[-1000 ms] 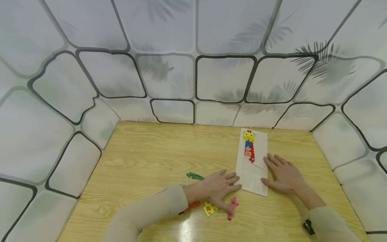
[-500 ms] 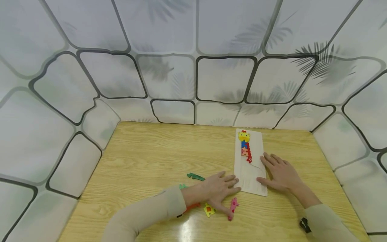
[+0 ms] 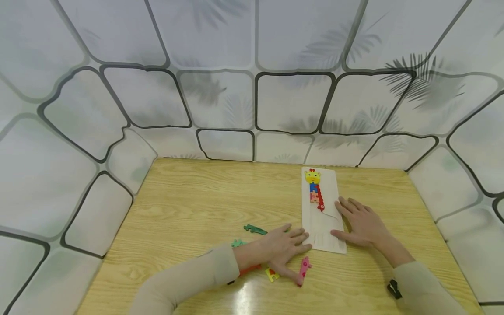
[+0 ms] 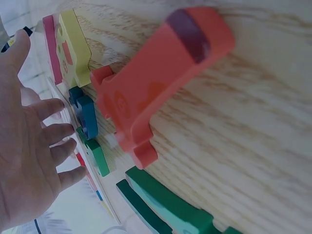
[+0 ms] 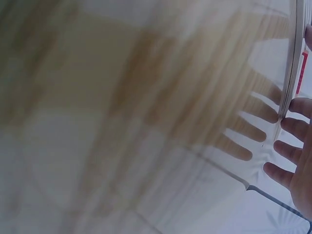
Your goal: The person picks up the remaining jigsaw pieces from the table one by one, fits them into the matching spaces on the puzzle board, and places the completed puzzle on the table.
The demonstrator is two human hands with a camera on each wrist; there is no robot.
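A white puzzle board lies on the table, with a yellow giraffe head, blue and pink pieces and a red mane piece set in its upper part. My left hand spreads its fingers at the board's lower left edge, its thumb by a pink puzzle piece. Against the right edge rest the straight fingers of my right hand. Under and around the left hand lie loose pieces: a yellow one, a blue one, a red leg-shaped one and green ones.
The wooden table reaches back to a wall hung with stone-patterned cloth, which also stands at both sides. A dark green piece lies beyond the left wrist. A small black object shows at the right sleeve.
The board has slid left and turned slightly, its giraffe pieces moving with it. My right hand has followed leftward at its edge; the left hand has shifted slightly left.
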